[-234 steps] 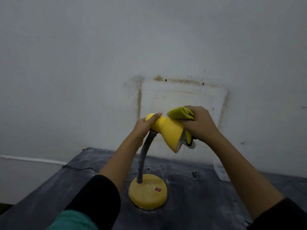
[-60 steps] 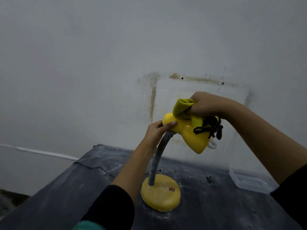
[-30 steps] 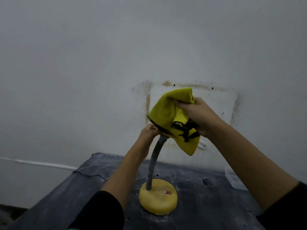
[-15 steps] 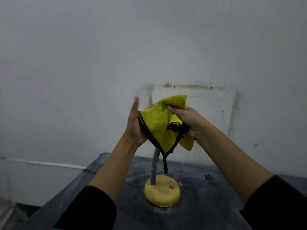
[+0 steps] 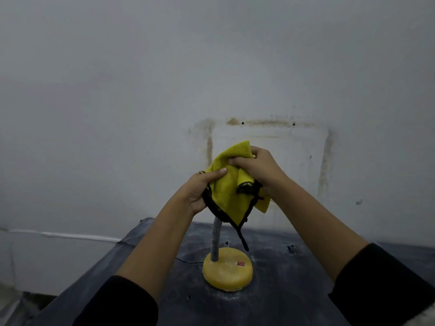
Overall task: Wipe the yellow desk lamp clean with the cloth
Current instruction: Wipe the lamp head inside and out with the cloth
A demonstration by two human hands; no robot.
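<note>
Both hands are raised before the wall, sharing the yellow cloth [image 5: 226, 192]. The left hand [image 5: 199, 192] curls round its black-trimmed edge at 9 o'clock with the thumb pressed on the face, and the right hand [image 5: 257, 171] pinches the bunched top at 1 o'clock. The cloth hides the head of the yellow lamp [image 5: 226, 267]; its grey neck [image 5: 216, 234] runs down at 6 o'clock to the round base [image 5: 219, 278] on the dark table [image 5: 294, 292].

Dim, flat light is falling evenly, leaving the wall [image 5: 117, 90] grey and darkening toward the upper corners. The bench [image 5: 294, 290] is sinking into near-black, only the cloth [image 5: 226, 184] is showing vivid colour, and the sleeves [image 5: 117, 302] at the lower edge are looking soft
</note>
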